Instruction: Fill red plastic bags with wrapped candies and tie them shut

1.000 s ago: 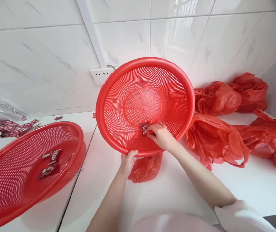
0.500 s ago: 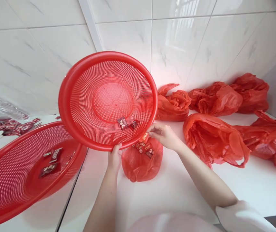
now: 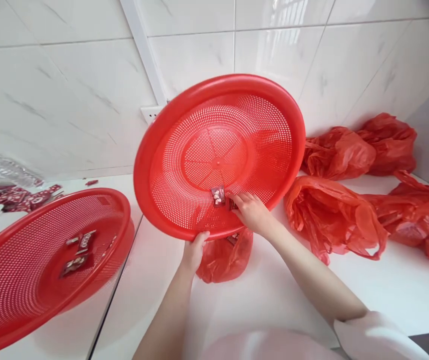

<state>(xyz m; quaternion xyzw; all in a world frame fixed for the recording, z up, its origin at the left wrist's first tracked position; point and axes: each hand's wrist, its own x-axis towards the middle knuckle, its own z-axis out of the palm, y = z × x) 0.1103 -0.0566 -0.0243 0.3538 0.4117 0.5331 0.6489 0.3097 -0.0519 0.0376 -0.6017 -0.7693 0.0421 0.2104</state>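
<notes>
A red plastic mesh basket (image 3: 214, 120) is tilted toward me, with my left hand (image 3: 194, 252) gripping its lower rim. Inside, on the lower wall, lies a small dark wrapped sweet (image 3: 218, 196). Just right of it, my right hand (image 3: 254, 214) reaches over the rim with its fingertips closed on a second dark wrapped sweet (image 3: 233, 204), mostly covered by the fingers. Below the basket sits a red plastic bag (image 3: 224, 262); its mouth is largely hidden, though a bit of dark wrapper shows there.
A second red mesh basket (image 3: 124, 210) with a few wrapped packets (image 3: 77, 263) stands at left. Behind it lie red wrappers (image 3: 22, 197) and a clear plastic bottle (image 3: 7, 167). An open red bag (image 3: 330, 215) and several bunched red bags (image 3: 387, 142) line the right side against the tiled wall.
The held basket has shifted right, now covering one back bag and more of the lower bag. My right hand has moved from the bag's mouth, where it held a red packet, into the basket.
</notes>
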